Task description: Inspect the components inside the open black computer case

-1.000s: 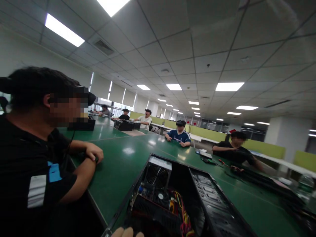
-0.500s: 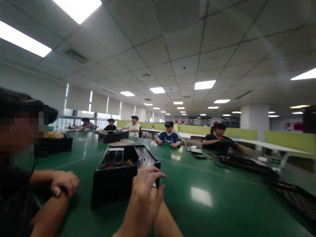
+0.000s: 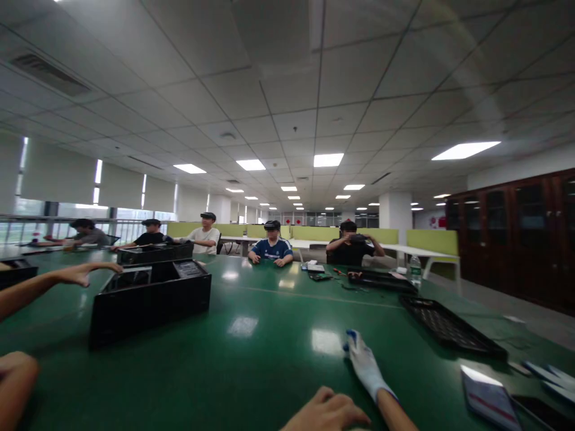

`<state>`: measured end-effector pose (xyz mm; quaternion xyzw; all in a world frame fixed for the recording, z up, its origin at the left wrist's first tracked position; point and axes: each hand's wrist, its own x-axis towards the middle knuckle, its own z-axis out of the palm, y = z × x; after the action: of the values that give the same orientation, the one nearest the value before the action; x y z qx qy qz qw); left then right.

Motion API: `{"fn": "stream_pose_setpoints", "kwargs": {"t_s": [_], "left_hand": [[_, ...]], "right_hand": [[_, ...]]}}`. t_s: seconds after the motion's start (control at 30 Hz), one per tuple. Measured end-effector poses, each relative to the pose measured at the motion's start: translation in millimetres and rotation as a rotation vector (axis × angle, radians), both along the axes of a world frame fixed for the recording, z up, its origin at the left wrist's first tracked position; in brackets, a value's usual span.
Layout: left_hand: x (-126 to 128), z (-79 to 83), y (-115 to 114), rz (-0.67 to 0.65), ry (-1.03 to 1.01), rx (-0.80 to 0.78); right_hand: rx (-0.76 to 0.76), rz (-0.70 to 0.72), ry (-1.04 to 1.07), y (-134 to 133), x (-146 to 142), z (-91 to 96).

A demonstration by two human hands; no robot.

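My right hand [image 3: 366, 365] wears a white glove with blue fingertips. It reaches over the green table [image 3: 269, 359] with fingers stretched out, and nothing shows in it. My bare left hand [image 3: 330, 412] is at the bottom edge beside my right forearm. Its fingers are loosely bent and apart, holding nothing I can see; its lower part is cut off. A black computer case [image 3: 148, 311] stands on the table to the left, away from both my hands. Over its left end reaches a co-worker's bare hand [image 3: 92, 272].
To the right lie a black panel [image 3: 453, 326], a phone [image 3: 487, 395], a dark flat device [image 3: 543, 413] and white-and-blue gloves [image 3: 554, 377]. A bottle [image 3: 415, 270] stands behind another black panel [image 3: 381, 280]. Several people sit around the table. A second case [image 3: 141, 254] stands farther back.
My view has turned right. My hands, earlier overlapping near the case, are now lower right, and the gloved right hand shows. The co-worker's hand has gone from resting on a forearm to the case.
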<state>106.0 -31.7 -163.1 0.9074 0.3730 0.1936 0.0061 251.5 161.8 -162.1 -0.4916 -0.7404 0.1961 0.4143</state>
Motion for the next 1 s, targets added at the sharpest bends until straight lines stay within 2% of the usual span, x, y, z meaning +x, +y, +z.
{"fn": "stream_pose_setpoints", "kwargs": {"t_s": [0.07,0.17,0.23,0.3,0.37,0.47,0.57,0.73,0.87,1.0], "left_hand": [[-18.8,0.1,7.4,0.106,-0.003,-0.007],[-45.0,-0.4,13.6,0.392,-0.207,-0.016],[-53.7,-3.7,16.9,0.502,-0.297,-0.012],[-54.7,-8.0,18.8,0.494,-0.272,-0.040],[-51.3,-11.4,18.7,0.452,-0.202,-0.083],[-46.0,-13.0,16.0,0.469,-0.155,-0.093],[-45.1,-11.6,12.0,0.507,-0.195,-0.085],[-38.6,-9.4,7.0,0.561,-0.315,-0.078],[-32.1,-5.7,2.5,0.560,-0.337,-0.074],[-41.5,-1.6,-0.6,0.543,-0.272,-0.076]], "right_hand": [[-0.009,-0.126,0.031,16.3,63.8,0.6],[-0.025,-0.242,0.085,20.6,134.6,-4.6],[-0.061,-0.226,0.181,17.6,159.9,-11.8],[-0.128,-0.146,0.315,12.2,164.4,-19.2],[-0.201,-0.071,0.400,3.1,149.9,-24.1],[-0.229,0.014,0.416,-19.3,105.6,-24.7],[-0.209,0.111,0.440,-45.7,55.2,-23.1],[-0.306,0.248,0.522,-79.9,-10.3,-31.9],[-0.318,0.375,0.559,-100.6,-38.4,-40.7],[-0.282,0.489,0.473,-113.5,-46.2,-40.0]]}}
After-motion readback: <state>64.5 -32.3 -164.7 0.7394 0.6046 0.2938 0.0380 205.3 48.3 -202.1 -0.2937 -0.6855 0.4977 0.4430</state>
